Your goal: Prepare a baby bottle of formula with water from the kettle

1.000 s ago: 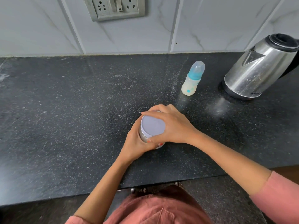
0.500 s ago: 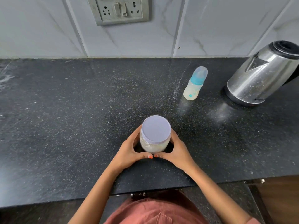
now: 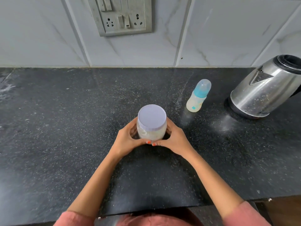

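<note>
A clear jar of pale formula powder [image 3: 152, 129] with a lilac lid stands upright on the black counter [image 3: 65, 128], lid on. My left hand [image 3: 126, 140] cups its left side and my right hand [image 3: 175, 140] cups its right side, thumbs meeting in front. A small baby bottle [image 3: 197, 97] with a blue collar and a clear cap stands upright to the right and further back. The steel kettle [image 3: 267, 88] with a black rim sits at the far right on its base.
A tiled wall [image 3: 48, 38] with a switch-and-socket panel [image 3: 123, 15] rises behind the counter. The counter's front edge [image 3: 162, 209] runs just in front of my body. Pale powder smudges mark the counter near the kettle.
My right hand came off the jar's lid and moved down to the jar's right side. Both hands now cup the jar. The bottle and kettle stayed put.
</note>
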The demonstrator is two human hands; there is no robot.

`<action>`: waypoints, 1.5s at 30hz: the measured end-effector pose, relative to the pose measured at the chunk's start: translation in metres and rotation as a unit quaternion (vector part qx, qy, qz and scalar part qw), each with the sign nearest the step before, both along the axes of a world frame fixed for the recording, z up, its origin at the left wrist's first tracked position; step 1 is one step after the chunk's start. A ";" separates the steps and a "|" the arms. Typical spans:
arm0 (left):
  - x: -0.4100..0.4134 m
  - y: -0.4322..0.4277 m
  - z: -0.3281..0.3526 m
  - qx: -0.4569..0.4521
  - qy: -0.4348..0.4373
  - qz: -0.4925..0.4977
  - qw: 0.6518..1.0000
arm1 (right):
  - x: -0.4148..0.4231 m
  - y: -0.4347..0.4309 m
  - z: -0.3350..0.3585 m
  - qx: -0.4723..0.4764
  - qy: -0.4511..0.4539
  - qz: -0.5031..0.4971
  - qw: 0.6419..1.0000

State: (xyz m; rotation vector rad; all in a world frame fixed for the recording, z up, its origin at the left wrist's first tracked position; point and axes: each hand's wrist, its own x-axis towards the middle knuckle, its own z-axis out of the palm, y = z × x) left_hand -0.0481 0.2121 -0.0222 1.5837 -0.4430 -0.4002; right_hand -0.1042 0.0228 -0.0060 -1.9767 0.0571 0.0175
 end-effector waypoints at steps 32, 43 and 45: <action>0.103 -0.025 -0.011 0.045 0.000 0.029 0.999 | 0.120 -0.018 -0.010 -0.033 0.031 0.002 0.999; 0.073 -0.021 -0.005 0.188 -0.068 0.067 0.977 | 0.085 -0.006 -0.007 -0.034 -0.012 -0.097 0.995; 0.058 -0.025 -0.005 0.206 -0.076 0.099 0.971 | 0.072 -0.003 -0.008 -0.051 -0.019 -0.108 0.993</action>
